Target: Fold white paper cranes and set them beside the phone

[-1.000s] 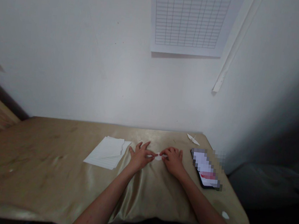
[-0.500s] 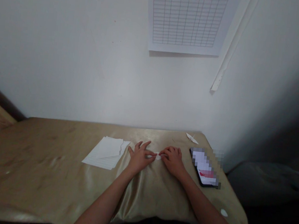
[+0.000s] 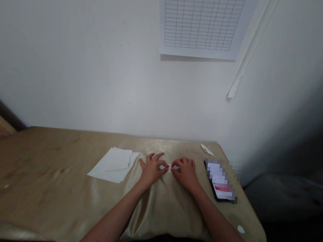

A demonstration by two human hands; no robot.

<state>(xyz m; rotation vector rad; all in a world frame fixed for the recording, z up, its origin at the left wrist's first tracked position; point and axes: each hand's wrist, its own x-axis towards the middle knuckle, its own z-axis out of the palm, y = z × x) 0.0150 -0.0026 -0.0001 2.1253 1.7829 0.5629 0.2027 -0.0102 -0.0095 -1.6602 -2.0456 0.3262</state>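
Paper (image 3: 169, 169), a small white piece, sits in the head view to the left of the phone (image 3: 221, 181), low over the table (image 3: 57, 179) or on it; which cannot be told. The left hand (image 3: 151, 170) pinches its left part between thumb and forefinger, other fingers spread. The right hand (image 3: 186, 173), nearer the phone, pinches its right part, remaining fingers curved close together. Fingertips hide most of its shape.

It should handle as very light, thin, easily creased and apt to tear if pulled hard; a fingertip grip at its edges looks the best hold. The satiny cover (image 3: 160, 209) probably lets it slide.

Farther left of the phone, past the left hand, lie stacked white sheets (image 3: 110, 165). Behind the phone, toward the wall (image 3: 111, 73), is a folded white piece (image 3: 206, 149); on its near side, a white scrap (image 3: 241, 229). The phone limits sideways room for the right hand, the table's edge near its right side; the broadest stretch of cover runs far to its left, beyond the sheets.
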